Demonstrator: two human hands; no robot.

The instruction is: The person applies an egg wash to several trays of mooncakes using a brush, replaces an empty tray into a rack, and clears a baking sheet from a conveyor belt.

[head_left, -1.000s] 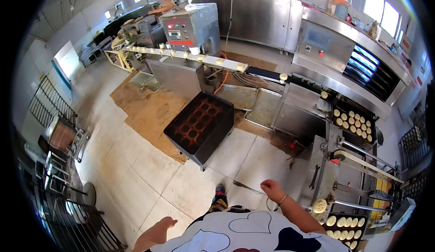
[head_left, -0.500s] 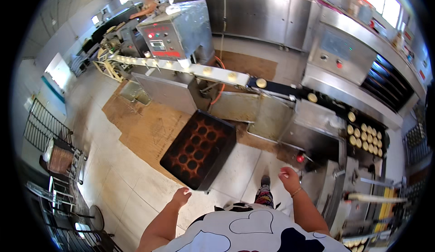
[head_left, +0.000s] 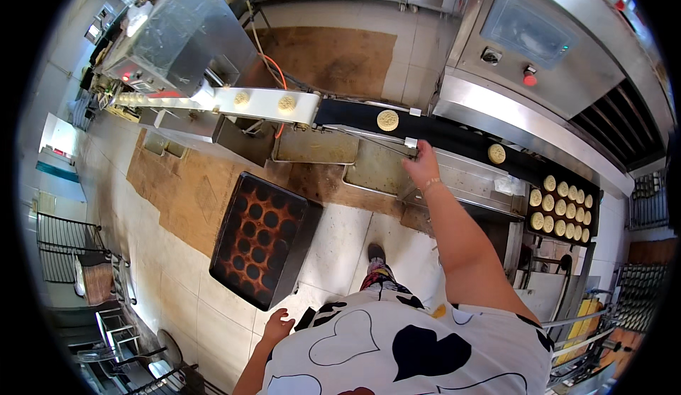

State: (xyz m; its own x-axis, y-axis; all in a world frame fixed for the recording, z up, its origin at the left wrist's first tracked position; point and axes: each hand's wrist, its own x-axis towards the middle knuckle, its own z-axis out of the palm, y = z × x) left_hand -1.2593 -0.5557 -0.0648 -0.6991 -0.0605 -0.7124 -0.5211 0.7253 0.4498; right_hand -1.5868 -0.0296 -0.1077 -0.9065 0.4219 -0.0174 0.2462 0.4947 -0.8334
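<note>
My right hand (head_left: 424, 166) reaches out to the near edge of the dark conveyor belt (head_left: 448, 131). Its thumb and fingers are apart, close to a small white block (head_left: 411, 142) on the belt's side rail; whether they touch it I cannot tell. Beyond the hand, a round patterned pastry (head_left: 388, 119) rides on the belt, and another pastry (head_left: 496, 154) lies farther right. Low at my left side, my left hand (head_left: 277, 329) hangs with loosely bent, parted fingers and holds nothing. The stack of dark baking trays (head_left: 312, 242) stands in front of it.
At the belt's right end, a black tray (head_left: 594, 214) carries rows of pastries. A white belt (head_left: 305, 104) feeds in from a metal machine (head_left: 188, 36), with a person behind it. A steel control cabinet (head_left: 464, 47) stands beyond the belt. Flattened cardboard (head_left: 181, 196) covers part of the floor.
My view has come closer to the conveyor. My right hand has gone from beside my body forward to the belt's edge. My left hand stays low.
</note>
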